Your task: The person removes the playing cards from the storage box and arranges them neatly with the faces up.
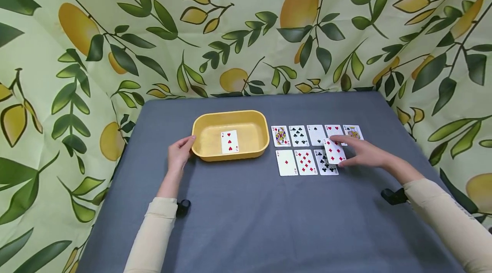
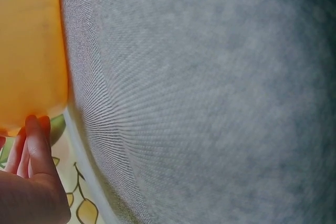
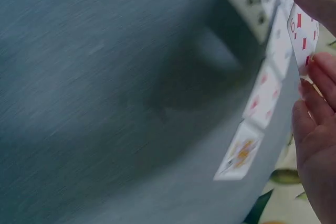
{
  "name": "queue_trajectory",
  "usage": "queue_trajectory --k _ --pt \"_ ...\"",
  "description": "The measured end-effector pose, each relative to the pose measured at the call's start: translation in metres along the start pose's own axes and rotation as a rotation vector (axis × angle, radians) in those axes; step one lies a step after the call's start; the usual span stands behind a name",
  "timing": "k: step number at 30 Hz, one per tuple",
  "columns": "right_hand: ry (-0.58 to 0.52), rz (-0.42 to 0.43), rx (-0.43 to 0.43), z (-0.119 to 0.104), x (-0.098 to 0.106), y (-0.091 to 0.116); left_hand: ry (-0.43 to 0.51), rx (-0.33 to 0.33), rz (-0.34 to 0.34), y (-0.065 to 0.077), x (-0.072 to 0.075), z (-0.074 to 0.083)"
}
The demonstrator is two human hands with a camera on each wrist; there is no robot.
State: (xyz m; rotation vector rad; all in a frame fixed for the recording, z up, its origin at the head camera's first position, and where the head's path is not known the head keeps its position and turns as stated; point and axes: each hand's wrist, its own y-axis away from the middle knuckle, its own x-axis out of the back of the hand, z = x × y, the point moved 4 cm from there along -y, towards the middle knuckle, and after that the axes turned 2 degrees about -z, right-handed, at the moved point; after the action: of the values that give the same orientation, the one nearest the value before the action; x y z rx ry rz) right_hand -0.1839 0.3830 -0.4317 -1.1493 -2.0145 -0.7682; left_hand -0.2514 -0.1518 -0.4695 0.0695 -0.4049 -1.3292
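My right hand (image 1: 363,153) holds a playing card, the six of diamonds (image 1: 333,151), between thumb and fingers. The card is raised and tilted over the right end of the lower row, partly covering a clubs card (image 1: 322,166) and a hearts card (image 1: 332,128) behind it. In the right wrist view the same six of diamonds (image 3: 303,38) stands between thumb and fingertips. At the far left, my left hand (image 1: 179,153) pinches the rim of a yellow tray (image 1: 230,115). Inside that tray lies a three of hearts (image 1: 229,142), face up.
Two rows of face-up cards lie right of the tray, including a queen of diamonds (image 1: 281,136), an ace of diamonds (image 1: 286,162) and a face card (image 1: 352,131). A grey cloth (image 1: 269,217) covers the table. Leaf-patterned fabric (image 1: 246,29) hangs behind.
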Motion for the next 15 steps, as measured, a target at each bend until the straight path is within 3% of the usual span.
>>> queue_trajectory --k 6,15 --pt "0.003 -0.022 -0.030 0.021 -0.001 0.016 -0.004 0.000 0.015 -0.002 0.005 0.000" --pt "-0.003 -0.036 -0.073 0.039 -0.012 0.030 -0.004 -0.003 0.010 -0.002 -0.001 -0.002"
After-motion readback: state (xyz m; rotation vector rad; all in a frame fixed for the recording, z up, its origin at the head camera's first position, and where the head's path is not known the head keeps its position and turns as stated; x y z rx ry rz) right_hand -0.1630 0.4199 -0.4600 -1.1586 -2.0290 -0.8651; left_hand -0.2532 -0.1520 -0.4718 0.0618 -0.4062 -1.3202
